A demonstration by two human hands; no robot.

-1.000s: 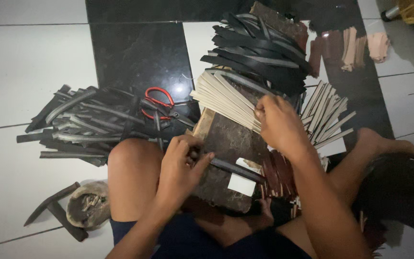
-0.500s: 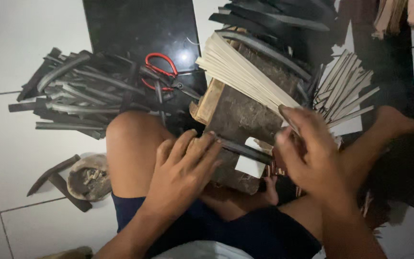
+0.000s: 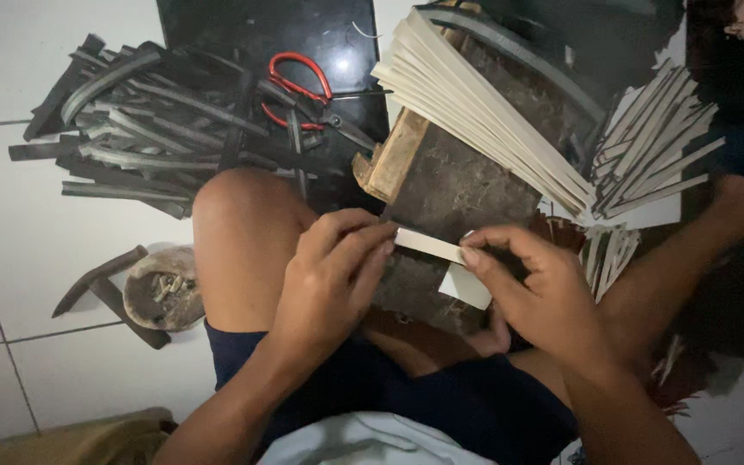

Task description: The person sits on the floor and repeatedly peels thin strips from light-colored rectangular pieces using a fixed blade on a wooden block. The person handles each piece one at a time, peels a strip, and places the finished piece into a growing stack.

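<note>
A pale strip (image 3: 428, 245) is being pinched at both ends, the left hand (image 3: 333, 271) and right hand (image 3: 536, 288) fingers clamped on it, over the dark slab (image 3: 449, 185). It is probably best kept taut and level, clear of the stacked strips (image 3: 484, 112).

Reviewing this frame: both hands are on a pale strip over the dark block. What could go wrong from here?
1. The left hand and right hand pinch the pale strip only by its ends over the dark block, so it could bend or slip.
2. The leaning stack of pale strips sits just above the hands; a bump might topple it.
3. The red-handled scissors lie beside the bare knee, which could catch them.
</note>
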